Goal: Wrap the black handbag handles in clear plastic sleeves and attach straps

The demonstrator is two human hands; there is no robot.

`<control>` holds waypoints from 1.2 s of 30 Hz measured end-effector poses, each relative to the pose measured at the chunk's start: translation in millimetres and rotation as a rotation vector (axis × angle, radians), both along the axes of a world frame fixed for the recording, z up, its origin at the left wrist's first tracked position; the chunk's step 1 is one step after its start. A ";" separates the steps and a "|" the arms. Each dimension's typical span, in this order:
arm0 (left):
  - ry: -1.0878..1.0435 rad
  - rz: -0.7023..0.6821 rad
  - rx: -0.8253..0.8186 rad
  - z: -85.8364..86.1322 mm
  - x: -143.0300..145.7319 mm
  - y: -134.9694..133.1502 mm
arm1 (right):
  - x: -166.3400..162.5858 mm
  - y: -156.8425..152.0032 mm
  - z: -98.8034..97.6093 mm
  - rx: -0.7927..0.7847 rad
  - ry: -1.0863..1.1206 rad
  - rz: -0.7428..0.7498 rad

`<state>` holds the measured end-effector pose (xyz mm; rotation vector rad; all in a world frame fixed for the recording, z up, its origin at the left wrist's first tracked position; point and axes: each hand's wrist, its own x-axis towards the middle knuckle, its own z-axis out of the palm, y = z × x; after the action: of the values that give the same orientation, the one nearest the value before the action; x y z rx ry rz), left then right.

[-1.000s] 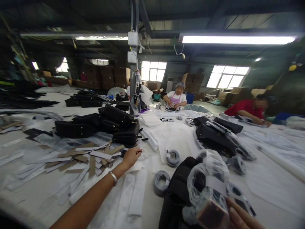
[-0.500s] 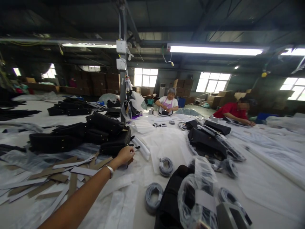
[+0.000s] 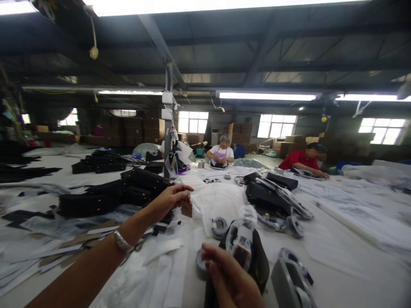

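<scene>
My left hand (image 3: 170,199) reaches out over the white table (image 3: 337,256), a metal bracelet (image 3: 122,244) on its wrist. Its fingers are pinched on a small brown piece (image 3: 186,208), lifted just in front of a pile of black bags (image 3: 105,194). At the bottom edge, my right hand (image 3: 227,278) has its fingers curled on the top of a black bag (image 3: 261,265). A strap bundle wrapped in clear plastic (image 3: 240,244) lies on that bag. The hand is somewhat blurred.
Grey coiled rolls (image 3: 220,226) and white sheets (image 3: 221,196) lie ahead. A grey object (image 3: 289,282) sits at the lower right, card strips (image 3: 80,237) at the left. More black bags (image 3: 272,192) lie right of centre. A pole (image 3: 167,128) rises mid-table. Two people (image 3: 221,154) (image 3: 302,159) work at the far side.
My left hand has risen off the table and come nearer, pinching the brown piece. My right hand has moved up into view onto the black bag. The camera has tilted upward.
</scene>
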<state>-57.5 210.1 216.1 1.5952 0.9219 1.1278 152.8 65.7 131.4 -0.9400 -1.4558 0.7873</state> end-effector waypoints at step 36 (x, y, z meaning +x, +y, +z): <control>-0.052 -0.160 -0.301 -14.5 56.1 -136.1 | 58.5 -43.1 -10.6 0.925 -0.624 -0.555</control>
<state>-1.3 74.0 201.6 1.3615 0.8685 0.8704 211.3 22.6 120.8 -0.7938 -1.6963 -0.6259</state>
